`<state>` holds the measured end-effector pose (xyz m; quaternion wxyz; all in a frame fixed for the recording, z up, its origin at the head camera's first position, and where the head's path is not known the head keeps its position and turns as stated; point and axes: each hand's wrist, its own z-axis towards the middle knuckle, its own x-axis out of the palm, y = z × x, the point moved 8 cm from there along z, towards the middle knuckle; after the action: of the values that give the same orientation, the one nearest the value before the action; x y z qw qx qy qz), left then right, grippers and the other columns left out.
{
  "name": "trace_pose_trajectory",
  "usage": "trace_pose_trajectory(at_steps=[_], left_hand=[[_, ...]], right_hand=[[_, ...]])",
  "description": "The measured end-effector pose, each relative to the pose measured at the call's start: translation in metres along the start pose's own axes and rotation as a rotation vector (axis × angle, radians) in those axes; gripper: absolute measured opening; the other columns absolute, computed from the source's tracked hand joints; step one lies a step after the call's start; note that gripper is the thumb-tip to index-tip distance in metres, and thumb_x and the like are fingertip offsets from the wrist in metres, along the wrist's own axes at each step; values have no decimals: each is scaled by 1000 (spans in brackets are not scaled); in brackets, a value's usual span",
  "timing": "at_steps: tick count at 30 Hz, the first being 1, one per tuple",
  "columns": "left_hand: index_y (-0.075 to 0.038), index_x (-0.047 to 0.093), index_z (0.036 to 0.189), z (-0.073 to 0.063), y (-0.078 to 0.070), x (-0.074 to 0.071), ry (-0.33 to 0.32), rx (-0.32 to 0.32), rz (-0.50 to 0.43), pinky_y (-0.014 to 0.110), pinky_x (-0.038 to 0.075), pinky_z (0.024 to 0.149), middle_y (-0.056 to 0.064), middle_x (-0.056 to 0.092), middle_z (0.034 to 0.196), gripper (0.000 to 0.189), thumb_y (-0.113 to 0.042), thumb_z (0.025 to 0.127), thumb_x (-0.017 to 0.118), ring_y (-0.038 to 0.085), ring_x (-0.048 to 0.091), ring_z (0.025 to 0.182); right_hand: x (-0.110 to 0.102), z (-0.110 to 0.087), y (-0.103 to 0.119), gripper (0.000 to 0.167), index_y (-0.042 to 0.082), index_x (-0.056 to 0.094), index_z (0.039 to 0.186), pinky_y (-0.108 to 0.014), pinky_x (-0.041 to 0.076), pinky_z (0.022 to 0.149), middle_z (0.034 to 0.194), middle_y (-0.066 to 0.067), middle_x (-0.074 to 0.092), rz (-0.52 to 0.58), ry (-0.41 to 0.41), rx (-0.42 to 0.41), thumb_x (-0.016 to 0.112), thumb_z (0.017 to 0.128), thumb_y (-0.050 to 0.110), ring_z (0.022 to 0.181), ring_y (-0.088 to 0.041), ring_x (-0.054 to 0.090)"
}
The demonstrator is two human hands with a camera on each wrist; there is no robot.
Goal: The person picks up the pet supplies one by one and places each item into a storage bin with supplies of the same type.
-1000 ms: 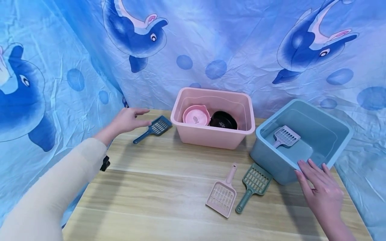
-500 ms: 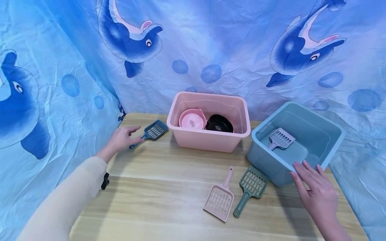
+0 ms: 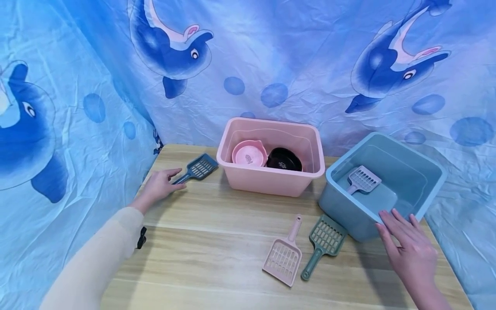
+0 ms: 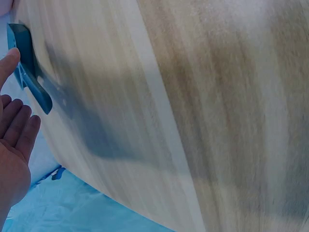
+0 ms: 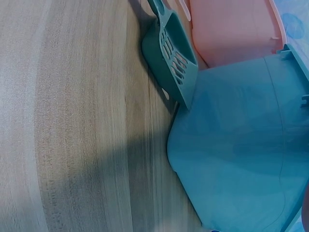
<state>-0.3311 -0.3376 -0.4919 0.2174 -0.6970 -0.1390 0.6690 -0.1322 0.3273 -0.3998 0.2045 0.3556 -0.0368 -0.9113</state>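
My left hand (image 3: 158, 186) is at the handle of a dark blue slotted litter scoop (image 3: 187, 176) on the table's far left. Its thumb and fingers are parted around the handle; in the left wrist view the thumb overlaps the scoop (image 4: 41, 96) and the fingers are extended. On the right, my right hand (image 3: 412, 247) rests with straight fingers on the near rim of a blue-grey litter box (image 3: 348, 215). A lavender scoop (image 3: 354, 185) lies inside that box. The right wrist view shows the box's outer wall (image 5: 231, 135), with the hand mostly out of frame.
A pink litter box (image 3: 267, 185) at the back middle holds a pink bowl (image 3: 248, 155) and a black bowl (image 3: 286, 160). In front lie a pink scoop (image 3: 295, 228) and a green scoop (image 3: 312, 262), the green one against the blue-grey box. A dolphin-print curtain (image 3: 248, 56) surrounds the table.
The left hand has come down and toward me, from above the blue scoop's neck to the end of its handle. The right hand stays on the blue-grey box's rim. The head view shifts slightly.
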Motion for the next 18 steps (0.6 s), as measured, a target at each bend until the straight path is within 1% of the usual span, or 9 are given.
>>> trace_pose_trajectory(at_steps=[3, 6, 9, 13, 18], left_hand=[[-1, 55, 153, 0, 1, 2, -4, -8, -2, 66, 50, 108, 31, 56, 149, 74, -35, 95, 84, 53, 59, 131], [-2, 57, 152, 1, 0, 2, -20, -12, 8, 66, 50, 107, 31, 57, 148, 74, -36, 94, 85, 52, 61, 128], [-2, 59, 150, 2, 1, 4, -39, -9, 12, 67, 49, 108, 30, 59, 147, 72, -37, 92, 86, 53, 60, 128], [-3, 62, 147, 3, 5, 8, -56, -13, -6, 67, 46, 112, 29, 61, 146, 69, -36, 92, 87, 54, 56, 133], [-4, 64, 145, 6, 8, 14, -54, -34, -48, 65, 47, 111, 27, 62, 146, 66, -36, 92, 86, 51, 58, 133]], right_hand=[[1, -1, 0, 62, 8, 77, 130, -40, 34, 129, 120, -20, 76, 4, -2, 2, 55, 107, 61, 139, 17, 38], [1, -2, -2, 64, 7, 78, 129, -41, 34, 129, 121, -20, 76, -4, 2, 11, 55, 106, 63, 138, 17, 38], [2, -2, -4, 65, 7, 78, 129, -42, 34, 129, 121, -20, 75, -9, 9, 16, 55, 106, 63, 139, 15, 38], [2, -2, -3, 64, 7, 78, 129, -41, 34, 129, 120, -20, 76, -5, 3, 9, 56, 106, 63, 138, 13, 41], [1, -2, -1, 62, 7, 78, 129, -39, 34, 129, 119, -21, 76, 1, -2, 0, 56, 106, 61, 138, 17, 39]])
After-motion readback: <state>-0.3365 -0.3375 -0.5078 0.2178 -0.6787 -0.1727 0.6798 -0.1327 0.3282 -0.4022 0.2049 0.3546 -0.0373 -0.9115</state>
